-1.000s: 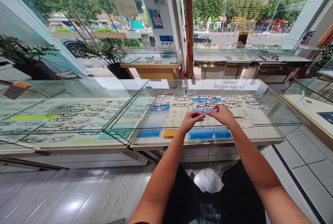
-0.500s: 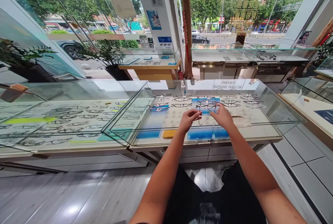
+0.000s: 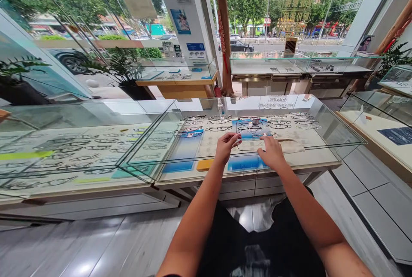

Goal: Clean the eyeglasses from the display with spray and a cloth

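My left hand (image 3: 226, 146) is pinched on a thin-framed pair of glasses (image 3: 237, 131), held over the glass top of the display case (image 3: 180, 174). My right hand (image 3: 271, 151) is just to the right, fingers apart and pointing forward over the case, with nothing visible between them. A beige cloth (image 3: 296, 145) lies beyond and to the right of my right hand. Rows of glasses (image 3: 219, 128) stand beyond both hands. A small spray bottle (image 3: 220, 108) is upright behind them.
Another glass case (image 3: 96, 189) with many frames adjoins at the left. A further case (image 3: 363, 118) stands at the right. An orange-yellow block (image 3: 204, 165) is near the front edge of the middle case. Potted plants (image 3: 135, 90) stand by the window.
My right hand has let go of the glasses and its fingers have spread. My left hand still holds them. The view has shifted slightly, moving the scene left.
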`<state>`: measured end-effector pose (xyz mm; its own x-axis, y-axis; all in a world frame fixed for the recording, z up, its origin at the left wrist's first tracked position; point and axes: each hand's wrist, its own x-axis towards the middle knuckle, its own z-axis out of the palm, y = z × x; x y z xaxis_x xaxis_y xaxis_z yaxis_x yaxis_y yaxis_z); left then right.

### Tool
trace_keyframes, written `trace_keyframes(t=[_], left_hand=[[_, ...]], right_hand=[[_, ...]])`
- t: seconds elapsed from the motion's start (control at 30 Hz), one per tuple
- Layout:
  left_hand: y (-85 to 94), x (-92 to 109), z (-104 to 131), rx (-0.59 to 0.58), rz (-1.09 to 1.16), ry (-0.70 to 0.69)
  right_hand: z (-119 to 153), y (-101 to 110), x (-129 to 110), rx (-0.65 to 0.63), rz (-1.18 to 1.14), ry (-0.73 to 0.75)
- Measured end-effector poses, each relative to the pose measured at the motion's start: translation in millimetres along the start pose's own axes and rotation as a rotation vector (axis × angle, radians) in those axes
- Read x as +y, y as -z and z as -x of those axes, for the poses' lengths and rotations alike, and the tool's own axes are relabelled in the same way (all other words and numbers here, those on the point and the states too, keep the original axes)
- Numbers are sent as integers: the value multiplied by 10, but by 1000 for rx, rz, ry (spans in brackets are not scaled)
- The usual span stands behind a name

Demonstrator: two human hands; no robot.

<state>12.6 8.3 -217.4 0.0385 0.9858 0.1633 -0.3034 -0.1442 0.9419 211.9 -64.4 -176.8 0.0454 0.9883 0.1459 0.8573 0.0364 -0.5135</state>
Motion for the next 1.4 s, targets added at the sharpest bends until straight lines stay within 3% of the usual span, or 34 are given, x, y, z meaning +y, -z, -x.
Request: trace_keyframes(t=[0.17,0.4,0.57,0.77,0.9,1.0,1.1,1.2,1.3,1.4], left_hand=[[-114,102,149,-63,-53,-42],[-640,244,459,-275,-155,-176],[-956,265,527,-404,-131,-243],[-1146,278,498,-573,26,-172],[-1109,282,512,-568,31,-120],[-1011,320,531,-562,0,-116],[-912,422,577,-574,-63,-138],[-836,565,614,-566,-218,-204],[-725,693,479,-420,-404,-315],[-508,772,51,-120,-618,-251]], right_hand=[[199,112,11,-14,14,43],[525,259,60,99,-153,295],[698,326,181,269,-393,270],[797,391,286,360,-577,259],[810,374,268,377,-601,188],[790,348,206,382,-604,245],[759,308,131,382,-643,307],[739,272,77,414,-682,279],[747,270,66,415,-703,234],[791,313,103,402,-692,215]])
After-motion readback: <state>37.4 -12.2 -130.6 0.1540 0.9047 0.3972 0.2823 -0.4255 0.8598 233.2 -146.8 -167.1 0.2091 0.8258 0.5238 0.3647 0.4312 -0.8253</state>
